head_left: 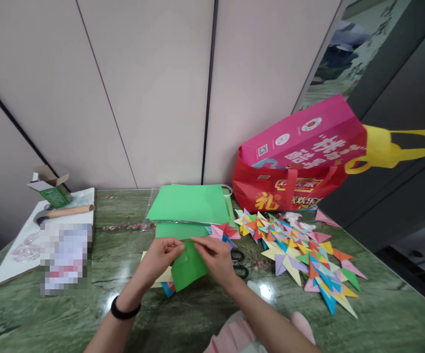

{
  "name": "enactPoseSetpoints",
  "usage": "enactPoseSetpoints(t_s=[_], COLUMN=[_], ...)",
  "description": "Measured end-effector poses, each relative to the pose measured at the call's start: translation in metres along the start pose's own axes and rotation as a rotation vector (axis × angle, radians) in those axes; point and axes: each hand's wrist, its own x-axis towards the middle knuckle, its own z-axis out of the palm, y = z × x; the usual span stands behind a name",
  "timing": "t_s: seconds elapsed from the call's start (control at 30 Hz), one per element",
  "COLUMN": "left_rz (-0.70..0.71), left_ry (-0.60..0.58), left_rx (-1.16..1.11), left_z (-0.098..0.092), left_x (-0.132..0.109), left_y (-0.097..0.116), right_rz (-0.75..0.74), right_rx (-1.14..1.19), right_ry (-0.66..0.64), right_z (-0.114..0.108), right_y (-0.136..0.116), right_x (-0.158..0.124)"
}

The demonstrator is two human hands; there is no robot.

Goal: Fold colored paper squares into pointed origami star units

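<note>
A sheet of green paper point(190, 272) hangs between my two hands, raised a little above the table. My left hand point(166, 252) pinches its upper left edge, where a small part looks folded over. At the top right edge, the fingers of my right hand point(214, 255) are closed on the same sheet. Beneath and behind it lie pale yellow paper point(163, 279) and a blue folded piece point(167, 290), partly covered. Just beyond my hands is a stack of green paper point(188, 202). Black-handled scissors point(239, 264) rest beside my right wrist, their blades hidden.
Many colourful folded paper stars point(289, 240) spread over the right of the green marbled table point(116, 274). Behind them stands a red bag point(267, 184) holding a pink box point(304, 132). At left, a white board point(12, 264) carries a wooden-handled tool point(70, 211) and a small green box point(56, 195).
</note>
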Motion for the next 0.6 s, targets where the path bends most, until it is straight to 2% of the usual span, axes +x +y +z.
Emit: enactPoseSetpoints(t_s=[0.13,0.27,0.37,0.6], left_rz=[0.028,0.061,0.077,0.097], left_ry=[0.034,0.061,0.073,0.059], left_rx=[-0.012,0.003,0.025,0.015], left_z=[-0.0016,-0.0036,-0.0030,-0.0004], left_x=[0.0027,0.0049,0.0054,0.0050], left_y=[-0.0024,-0.0041,-0.0040,-0.0023], right_rz=[-0.141,-0.114,-0.012,0.431], right_rx=[0.032,0.053,0.096,0.385], right_ry=[-0.086,-0.160,-0.153,-0.105], right_z=[-0.0018,-0.0004,0.0012,0.0050], right_y=[-0.0016,-0.0038,-0.0041,-0.0001], right_x=[0.0011,0.0008,0.0008,0.0033])
